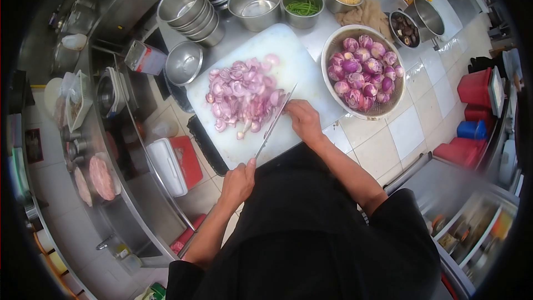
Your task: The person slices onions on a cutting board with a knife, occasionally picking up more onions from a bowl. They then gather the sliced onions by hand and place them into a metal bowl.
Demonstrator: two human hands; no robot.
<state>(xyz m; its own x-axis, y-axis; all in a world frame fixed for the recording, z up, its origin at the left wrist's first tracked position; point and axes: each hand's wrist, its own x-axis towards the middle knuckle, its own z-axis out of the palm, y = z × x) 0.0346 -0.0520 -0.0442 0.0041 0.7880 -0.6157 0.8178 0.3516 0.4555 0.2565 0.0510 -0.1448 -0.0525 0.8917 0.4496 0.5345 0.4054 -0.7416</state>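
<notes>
Knife [275, 123] slants from lower left to upper right across the board [294, 61] at mid-frame, its tip up beside the sliced onions [241, 97]. The blade runs up and away from the left hand [237, 183], which is clenched round the handle at the board's lower edge. The right hand [304, 119] rests curled just right of the blade; whether it grasps anything cannot be told.

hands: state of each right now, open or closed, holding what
Left hand: closed on the knife handle.
Right hand: curled at the sliced onions by the blade; a grip cannot be told.
</notes>
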